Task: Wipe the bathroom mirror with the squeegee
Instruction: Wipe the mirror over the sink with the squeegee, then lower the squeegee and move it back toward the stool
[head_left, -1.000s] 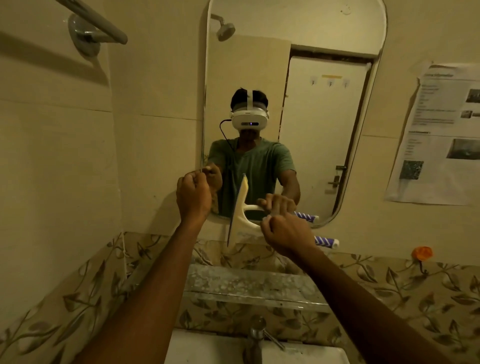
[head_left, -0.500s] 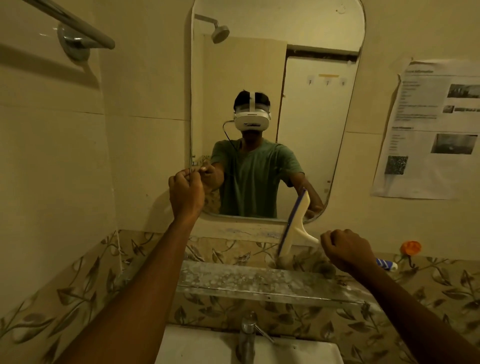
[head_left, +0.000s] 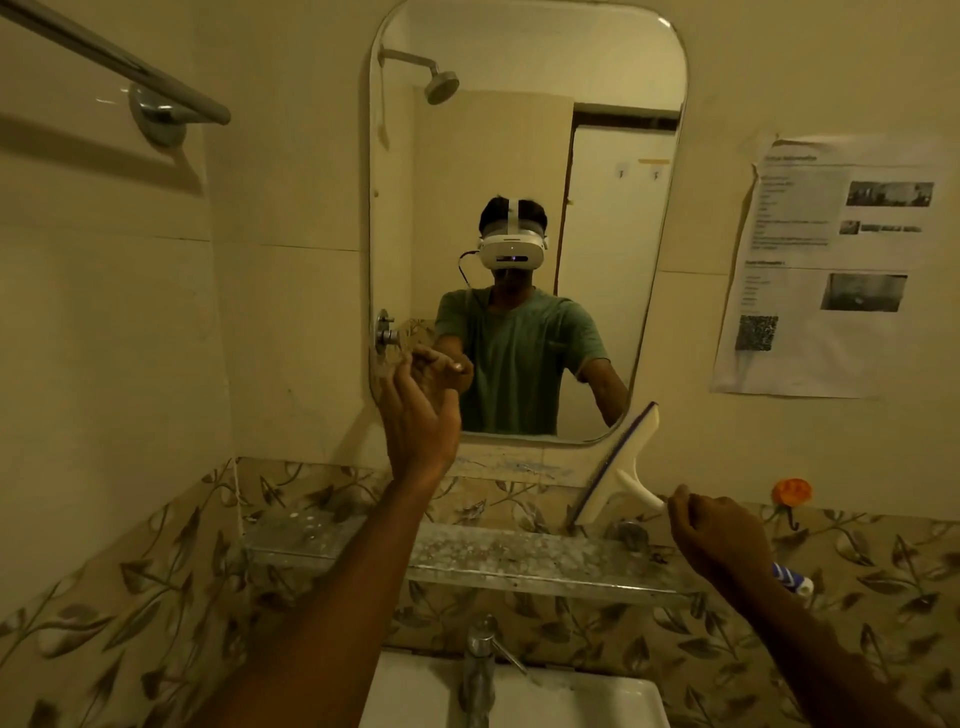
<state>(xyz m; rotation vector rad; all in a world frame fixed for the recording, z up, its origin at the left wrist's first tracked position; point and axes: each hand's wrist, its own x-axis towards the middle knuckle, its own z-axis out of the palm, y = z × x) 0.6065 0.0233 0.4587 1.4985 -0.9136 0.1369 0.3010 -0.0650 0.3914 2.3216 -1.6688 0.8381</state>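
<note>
The rounded bathroom mirror (head_left: 519, 130) hangs on the beige wall ahead and reflects a person in a green shirt. My right hand (head_left: 719, 540) grips the handle of the white squeegee (head_left: 618, 467), whose blue-and-white striped end sticks out below my wrist. Its blue-edged blade stands tilted, mostly on the wall below the mirror's lower right corner, with only the top tip at the mirror's rim. My left hand (head_left: 421, 410) is raised at the mirror's lower left corner, fingers loosely extended against the glass, holding nothing.
A speckled glass shelf (head_left: 467, 561) runs below the mirror, above a chrome tap (head_left: 480, 660) and a white sink (head_left: 597, 701). A towel bar (head_left: 130, 67) is at upper left. A printed sheet (head_left: 831, 260) and an orange hook (head_left: 792, 491) are on the right wall.
My right hand has drawn the squeegee from the mirror's lower middle to the right and off its lower right corner. My left hand has gone from a fist to loose fingers.
</note>
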